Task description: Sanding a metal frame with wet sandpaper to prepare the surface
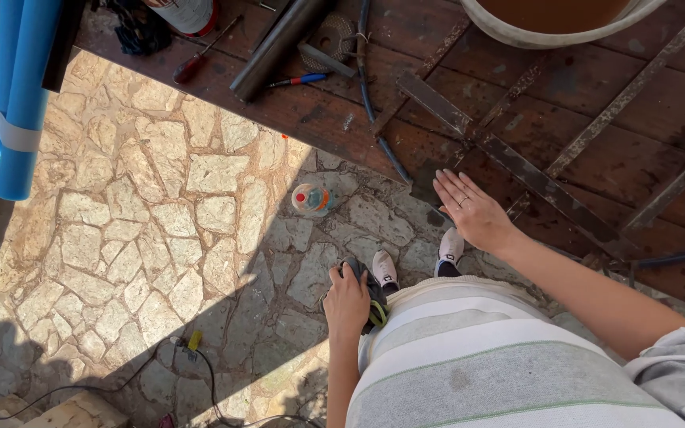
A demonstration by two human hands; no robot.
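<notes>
My left hand [348,301] hangs by my hip, closed on a dark power tool [373,299] with a yellow-green detail; most of the tool is hidden by the hand. My right hand [472,211] lies flat, fingers apart, on the end of a rusty flat metal bar [509,158] at the edge of a dark reddish wooden workbench [438,87]. A ring shows on one finger. The bar belongs to a rusty frame of crossed bars [612,111] lying on the bench.
A plastic bottle with a red cap [311,199] stands on the stone paving [160,222]. On the bench lie a dark pipe [279,43], red screwdriver [196,59], blue pen [299,80], cable [370,103], white tub [552,24]. Blue foam tubes [9,87] lean left. A cord [160,357] crosses the ground.
</notes>
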